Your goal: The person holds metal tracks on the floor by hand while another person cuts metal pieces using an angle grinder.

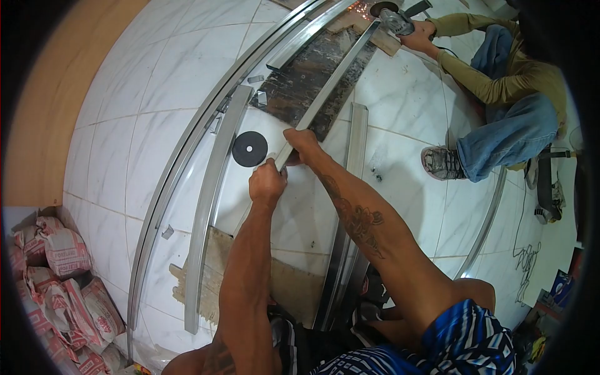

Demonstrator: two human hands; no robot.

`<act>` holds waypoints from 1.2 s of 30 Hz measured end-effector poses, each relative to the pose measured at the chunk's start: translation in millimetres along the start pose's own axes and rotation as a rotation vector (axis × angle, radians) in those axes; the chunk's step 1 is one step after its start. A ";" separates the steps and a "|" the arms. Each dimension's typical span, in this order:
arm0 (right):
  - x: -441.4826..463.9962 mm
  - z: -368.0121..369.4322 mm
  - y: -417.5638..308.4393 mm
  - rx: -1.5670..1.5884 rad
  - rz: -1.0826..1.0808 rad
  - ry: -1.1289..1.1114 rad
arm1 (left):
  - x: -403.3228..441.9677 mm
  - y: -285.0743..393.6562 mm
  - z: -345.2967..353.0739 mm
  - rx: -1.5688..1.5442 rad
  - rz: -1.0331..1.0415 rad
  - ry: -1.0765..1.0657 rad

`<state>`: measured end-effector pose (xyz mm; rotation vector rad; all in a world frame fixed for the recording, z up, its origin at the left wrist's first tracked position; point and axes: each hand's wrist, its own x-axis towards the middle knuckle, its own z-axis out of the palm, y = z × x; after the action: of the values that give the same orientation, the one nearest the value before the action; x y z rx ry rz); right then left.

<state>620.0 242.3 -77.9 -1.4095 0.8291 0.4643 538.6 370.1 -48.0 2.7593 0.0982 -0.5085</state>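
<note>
My left hand is closed around a long metal channel near its lower part. A little farther up, my right hand also grips the channel, its fingers partly hidden behind it. The channel slants up and right over a dark, worn board. At its far end is an angle grinder, held in the hands of another person crouching at the upper right. Orange sparks show beside the grinder's disc. A black cutting disc lies on the floor left of my hands.
Long metal channels lie left of my arms, and another channel lies on the right. Small metal offcuts are scattered on the tiled floor. Red-and-white bags are piled lower left. A cable lies at right.
</note>
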 end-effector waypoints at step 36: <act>-3.3 -1.6 -0.5 0.034 0.013 -0.037 | -0.7 -0.8 1.0 0.003 0.011 0.019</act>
<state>617.9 241.4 -75.0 -1.3614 0.8132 0.4823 537.5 370.5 -48.9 2.7660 0.0864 -0.4804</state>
